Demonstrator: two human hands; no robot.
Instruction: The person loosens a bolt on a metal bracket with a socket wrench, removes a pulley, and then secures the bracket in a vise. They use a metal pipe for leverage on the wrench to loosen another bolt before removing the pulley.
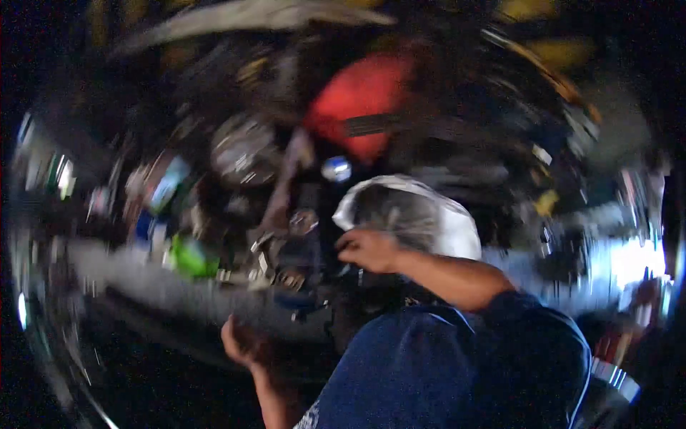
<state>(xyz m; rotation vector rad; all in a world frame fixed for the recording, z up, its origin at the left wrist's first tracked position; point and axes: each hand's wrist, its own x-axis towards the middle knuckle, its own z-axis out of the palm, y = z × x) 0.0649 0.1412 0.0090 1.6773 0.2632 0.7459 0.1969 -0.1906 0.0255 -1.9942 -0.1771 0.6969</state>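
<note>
Motion-blurred clutter behind right hand (368,250) on white bag (429,214)

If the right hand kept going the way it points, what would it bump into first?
Probably the white bag: the right hand is already at its lower edge. The picture is blurred, so depth is unsure.

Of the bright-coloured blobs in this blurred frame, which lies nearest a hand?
The white bag-like bundle: the right hand touches its lower edge. The red and green shapes lie farther off.
</note>
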